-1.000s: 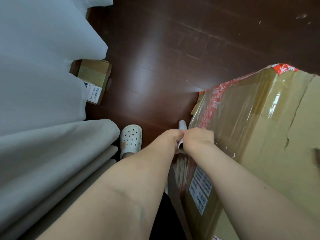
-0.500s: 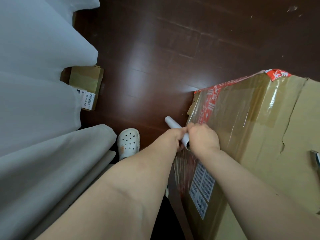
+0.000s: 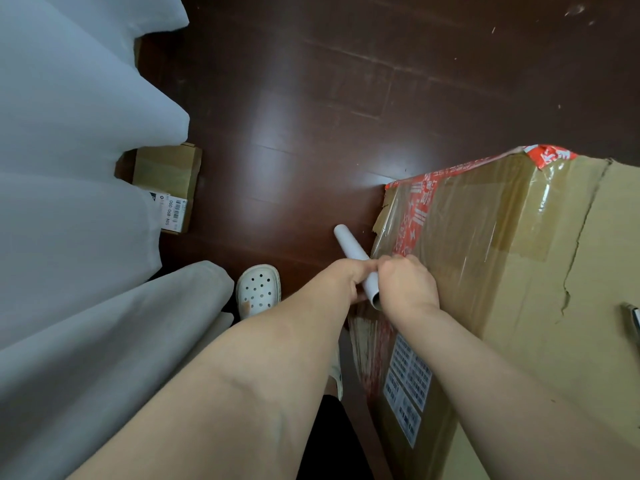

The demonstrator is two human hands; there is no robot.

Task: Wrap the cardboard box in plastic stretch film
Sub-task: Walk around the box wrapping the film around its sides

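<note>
A large cardboard box (image 3: 540, 271) with red printed tape stands on the floor at the right, its near side covered by glossy stretch film. Beside its left corner I hold the white film roll (image 3: 349, 245), tilted with its far end up and left. My left hand (image 3: 346, 277) grips the roll from the left. From the right, my right hand (image 3: 407, 285) grips the roll's near end, close against the box's side. Film stretches from the roll down to the box near the barcode labels (image 3: 407, 386).
Dark wooden floor (image 3: 311, 133) spreads ahead. A small cardboard box (image 3: 169, 181) with a label sits half under white curtains (image 3: 69, 168) at the left. My white clog (image 3: 258, 291) is by the roll. A pen-like object (image 3: 633, 318) lies on the big box's top at the right edge.
The roll has tilted and more of its far end now sticks out up and left. Both hands have stayed on it at the box's corner while the view shifted slightly.
</note>
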